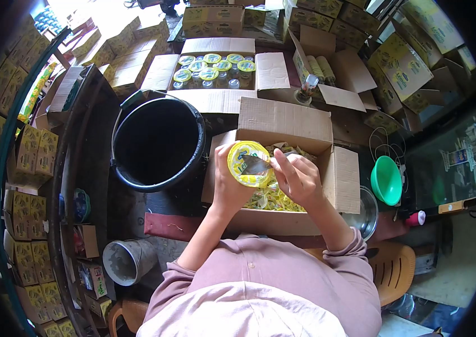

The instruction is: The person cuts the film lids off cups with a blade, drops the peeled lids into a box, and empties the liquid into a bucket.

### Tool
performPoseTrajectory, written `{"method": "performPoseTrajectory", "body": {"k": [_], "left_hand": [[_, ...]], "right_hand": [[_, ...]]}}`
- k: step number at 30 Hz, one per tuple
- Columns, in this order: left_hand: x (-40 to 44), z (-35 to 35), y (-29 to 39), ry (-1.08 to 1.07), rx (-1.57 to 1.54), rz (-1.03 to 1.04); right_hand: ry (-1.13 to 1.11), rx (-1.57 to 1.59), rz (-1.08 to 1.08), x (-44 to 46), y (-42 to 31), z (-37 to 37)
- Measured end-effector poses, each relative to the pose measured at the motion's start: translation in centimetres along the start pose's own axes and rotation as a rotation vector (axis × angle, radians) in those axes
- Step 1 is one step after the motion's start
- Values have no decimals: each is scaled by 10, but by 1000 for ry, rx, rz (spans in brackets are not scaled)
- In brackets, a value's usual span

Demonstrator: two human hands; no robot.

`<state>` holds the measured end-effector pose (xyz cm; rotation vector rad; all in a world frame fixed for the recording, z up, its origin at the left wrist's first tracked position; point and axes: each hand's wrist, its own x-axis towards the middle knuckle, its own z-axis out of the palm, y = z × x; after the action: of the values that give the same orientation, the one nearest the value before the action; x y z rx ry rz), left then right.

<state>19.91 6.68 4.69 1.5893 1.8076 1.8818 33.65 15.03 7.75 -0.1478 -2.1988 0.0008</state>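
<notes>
My left hand (228,182) is wrapped round a round container with a yellow-rimmed printed lid (245,175), held up over an open cardboard box (285,119). In my right hand (300,177) is a dark, flat, pointed tool (256,164), pinched between the fingers, its blade lying over the lid. Many small yellow-and-clear packets (274,199) fill the box below my hands. Part of the box's contents is hidden by my hands and the container.
A black bucket (197,151) stands left of the box. Behind it is a carton (215,101) of lidded jars. A green bowl (386,180) and a metal bowl (368,216) are at the right. A glass bottle (307,89) stands behind; stacked boxes surround the table.
</notes>
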Motion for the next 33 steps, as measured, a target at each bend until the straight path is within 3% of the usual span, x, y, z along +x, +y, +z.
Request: {"method": "performPoseTrajectory", "body": {"k": [6,15,27,33], "left_hand": [[-1,-1,10,-20,99,87],[-5,-5,14,-111,73,59],[-1,-11,9,-303,72,-19],[2,-17,7,-438,-134,-157]], "right_hand": [[-89,-54,-36,1,0,-14],[-125,-43,-74,3,-1,-18],[-115,-30,-117,-6,6,-12],[-91,-30,-137,-9,8,-6]]}}
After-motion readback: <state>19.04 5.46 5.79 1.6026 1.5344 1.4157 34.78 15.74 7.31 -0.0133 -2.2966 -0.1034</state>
